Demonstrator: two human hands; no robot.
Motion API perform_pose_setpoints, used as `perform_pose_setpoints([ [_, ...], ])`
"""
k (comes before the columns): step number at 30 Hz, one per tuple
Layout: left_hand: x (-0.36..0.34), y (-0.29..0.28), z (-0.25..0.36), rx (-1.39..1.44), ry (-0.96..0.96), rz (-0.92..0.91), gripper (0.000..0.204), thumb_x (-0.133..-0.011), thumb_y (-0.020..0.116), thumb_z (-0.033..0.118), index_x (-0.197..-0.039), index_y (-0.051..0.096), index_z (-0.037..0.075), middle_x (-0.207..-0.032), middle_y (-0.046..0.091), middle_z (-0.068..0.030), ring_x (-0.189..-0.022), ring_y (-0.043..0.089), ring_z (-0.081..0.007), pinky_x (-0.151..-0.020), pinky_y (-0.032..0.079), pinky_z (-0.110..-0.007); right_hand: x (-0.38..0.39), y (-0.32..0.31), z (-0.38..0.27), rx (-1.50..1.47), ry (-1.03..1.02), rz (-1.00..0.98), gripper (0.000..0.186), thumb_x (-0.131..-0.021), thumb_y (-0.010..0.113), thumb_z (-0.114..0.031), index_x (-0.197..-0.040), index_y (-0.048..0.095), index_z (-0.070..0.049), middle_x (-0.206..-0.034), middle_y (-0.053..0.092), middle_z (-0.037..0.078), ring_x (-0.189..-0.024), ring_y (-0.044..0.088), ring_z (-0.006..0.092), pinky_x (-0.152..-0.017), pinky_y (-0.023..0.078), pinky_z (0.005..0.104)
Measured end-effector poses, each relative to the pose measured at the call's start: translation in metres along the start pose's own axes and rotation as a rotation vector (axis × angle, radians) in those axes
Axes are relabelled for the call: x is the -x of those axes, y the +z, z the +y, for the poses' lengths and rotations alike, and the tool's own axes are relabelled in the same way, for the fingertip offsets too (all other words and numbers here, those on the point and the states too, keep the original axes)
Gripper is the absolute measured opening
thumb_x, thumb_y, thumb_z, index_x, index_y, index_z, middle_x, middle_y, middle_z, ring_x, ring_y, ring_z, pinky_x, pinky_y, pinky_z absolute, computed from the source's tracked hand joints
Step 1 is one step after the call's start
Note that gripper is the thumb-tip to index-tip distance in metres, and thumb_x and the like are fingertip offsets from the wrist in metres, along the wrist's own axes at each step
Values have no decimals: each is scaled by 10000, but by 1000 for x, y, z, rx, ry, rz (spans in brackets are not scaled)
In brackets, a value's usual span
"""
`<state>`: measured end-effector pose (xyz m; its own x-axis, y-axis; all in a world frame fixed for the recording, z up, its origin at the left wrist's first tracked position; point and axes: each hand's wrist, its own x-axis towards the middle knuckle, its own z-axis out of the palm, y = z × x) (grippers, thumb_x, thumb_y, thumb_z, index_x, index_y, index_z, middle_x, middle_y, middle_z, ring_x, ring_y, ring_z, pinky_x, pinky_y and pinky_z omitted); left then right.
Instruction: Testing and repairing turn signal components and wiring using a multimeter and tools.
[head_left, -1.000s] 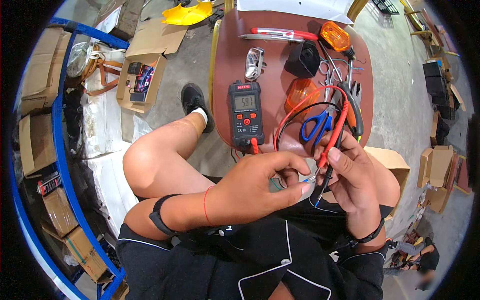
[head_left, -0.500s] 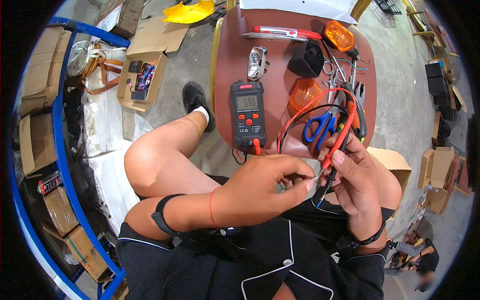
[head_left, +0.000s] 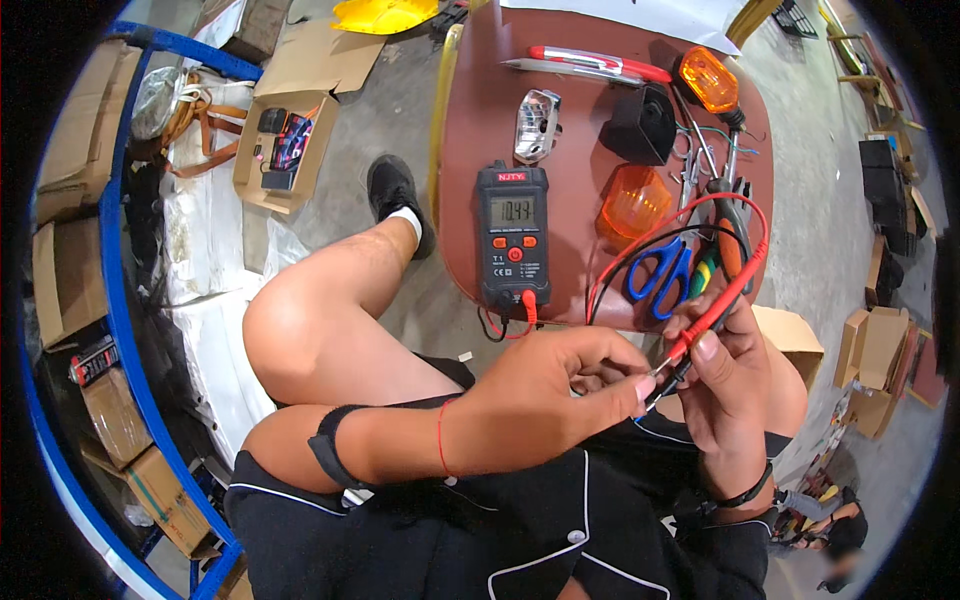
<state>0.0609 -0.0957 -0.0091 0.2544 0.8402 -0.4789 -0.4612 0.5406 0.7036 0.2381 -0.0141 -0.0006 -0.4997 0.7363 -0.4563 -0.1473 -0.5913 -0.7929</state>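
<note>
My left hand (head_left: 590, 395) is closed in a pinch at the metal tip of the red probe (head_left: 714, 315); a thin wire seems to be between the fingertips, partly hidden. My right hand (head_left: 722, 385) grips the red probe and the black probe (head_left: 680, 372) together. Their leads run to the dark multimeter (head_left: 513, 226) with a lit display, lying on the brown stool seat (head_left: 470, 130). Beside it lie blue scissors (head_left: 658, 280), an orange lens (head_left: 635, 200), a screwdriver (head_left: 728, 235), a black housing (head_left: 640, 130), a clear lens (head_left: 537, 126) and an amber lamp (head_left: 708, 80).
Blue shelving with cartons (head_left: 120, 415) stands at my left, beside white wrapped packs and an open box of parts (head_left: 287, 146). A yellow panel (head_left: 380, 14) lies beyond. My bent left leg is beside the stool. Boxes (head_left: 880, 350) and another person (head_left: 840, 530) are at the right.
The stool and its items appear further right in view. Both hands have shifted slightly right and down, the left fingertips closing at the probe tip. The meter's reading has changed.
</note>
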Motion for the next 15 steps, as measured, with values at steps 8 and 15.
perform_pose_setpoints([
  [8,2,-8,3,-252,151,70,135,-878,685,128,-937,657,10,-829,648,-36,-751,583,-87,-688,460,-233,-1,4,2,29,37,45,330,-868,700,-184,-1090,506,-35,-966,607,130,-790,606,166,-653,540,297],
  [15,0,-13,2,-380,223,84,115,-864,677,103,-921,648,8,-800,625,-49,-716,586,-118,-664,467,-255,-4,6,2,48,56,32,328,-870,697,-188,-1078,501,-29,-963,604,136,-771,611,163,-625,553,300],
])
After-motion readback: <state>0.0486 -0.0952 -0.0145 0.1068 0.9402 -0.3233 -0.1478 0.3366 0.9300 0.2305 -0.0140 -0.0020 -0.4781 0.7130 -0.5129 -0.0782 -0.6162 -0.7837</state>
